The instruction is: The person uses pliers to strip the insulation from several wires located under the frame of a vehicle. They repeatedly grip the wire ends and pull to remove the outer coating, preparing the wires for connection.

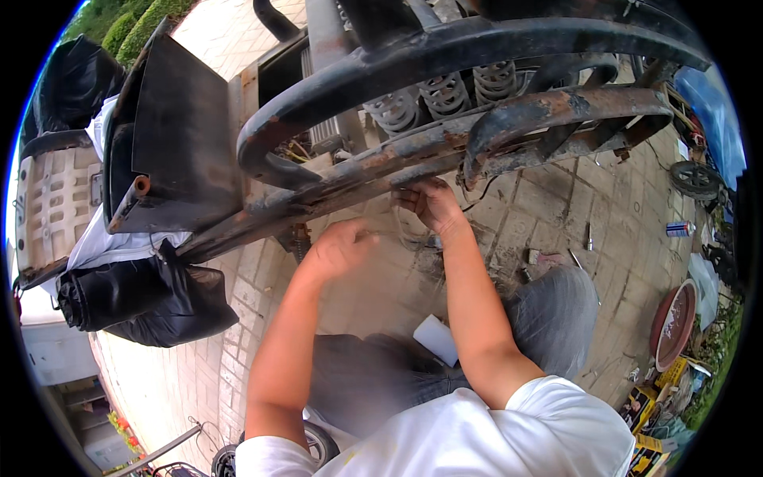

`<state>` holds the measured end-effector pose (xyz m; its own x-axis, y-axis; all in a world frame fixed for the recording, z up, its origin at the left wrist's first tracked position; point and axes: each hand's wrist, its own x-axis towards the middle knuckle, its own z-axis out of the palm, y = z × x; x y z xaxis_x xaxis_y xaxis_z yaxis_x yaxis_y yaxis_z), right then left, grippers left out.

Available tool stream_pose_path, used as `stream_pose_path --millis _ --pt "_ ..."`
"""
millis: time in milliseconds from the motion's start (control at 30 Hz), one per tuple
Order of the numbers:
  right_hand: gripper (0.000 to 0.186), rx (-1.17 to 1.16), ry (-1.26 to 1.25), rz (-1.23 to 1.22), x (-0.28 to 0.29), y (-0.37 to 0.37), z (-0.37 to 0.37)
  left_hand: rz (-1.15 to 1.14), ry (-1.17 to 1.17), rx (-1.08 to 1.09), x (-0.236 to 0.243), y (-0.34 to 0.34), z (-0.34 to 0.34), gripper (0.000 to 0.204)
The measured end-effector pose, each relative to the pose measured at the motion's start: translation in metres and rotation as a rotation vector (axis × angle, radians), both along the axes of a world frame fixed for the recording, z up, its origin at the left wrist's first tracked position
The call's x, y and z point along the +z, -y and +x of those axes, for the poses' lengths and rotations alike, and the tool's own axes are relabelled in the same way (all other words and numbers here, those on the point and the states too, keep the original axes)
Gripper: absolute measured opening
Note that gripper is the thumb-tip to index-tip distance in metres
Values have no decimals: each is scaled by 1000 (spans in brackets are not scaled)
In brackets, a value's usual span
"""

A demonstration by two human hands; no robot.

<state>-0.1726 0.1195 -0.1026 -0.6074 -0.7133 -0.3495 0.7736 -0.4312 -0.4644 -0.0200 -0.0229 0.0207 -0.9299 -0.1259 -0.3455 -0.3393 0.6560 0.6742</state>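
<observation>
Reaching beneath a large black tubular frame (524, 36), worn to rust in patches, above pale paving (628, 262), a person in a white shirt (469, 433) and faded dark trousers (556, 318) works with both bare hands low at its near side. The frame spans the far part of the scene, its lower rail (358, 167) running left to right. A dark panel (191, 103) stands at the left, a black plastic bag (175, 302) nearer below it. Blue sheeting (711, 111) lies far right, a reddish basin (663, 327) nearer on that side, and coil springs (445, 94) show behind the rail. The left hand (343, 246), blurred, is below the rail with fingers bent; its grip cannot be told. The right hand (431, 205), slightly farther off, is raised to the rail's underside, fingers curled; whether they grasp anything is hidden. A small black wheel (694, 181) rests beyond the basin, a white object (435, 340) sits between the forearms, and a blue-and-red can (680, 229) lies right. A thin dark wire (482, 197) curves just right of the right hand.
</observation>
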Motion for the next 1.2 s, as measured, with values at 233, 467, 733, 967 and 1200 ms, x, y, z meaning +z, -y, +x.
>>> stream_pose_path --millis 233,467,733,967,1200 --pt "34 -122 -50 44 -51 -32 1 33 -13 -92 -11 -14 -19 28" --pt "33 64 -170 216 -21 -41 8 -12 16 151 -48 -20 -34 28" --pt "21 214 -551 516 -34 -74 -20 -112 -91 294 -72 -44 -58 34" --pt "23 9 -552 514 -23 -62 -27 -217 -319 233 12 -64 -58 43" --pt "40 66 -523 398 -20 -27 -10 -200 -225 265 -9 -28 -83 39"
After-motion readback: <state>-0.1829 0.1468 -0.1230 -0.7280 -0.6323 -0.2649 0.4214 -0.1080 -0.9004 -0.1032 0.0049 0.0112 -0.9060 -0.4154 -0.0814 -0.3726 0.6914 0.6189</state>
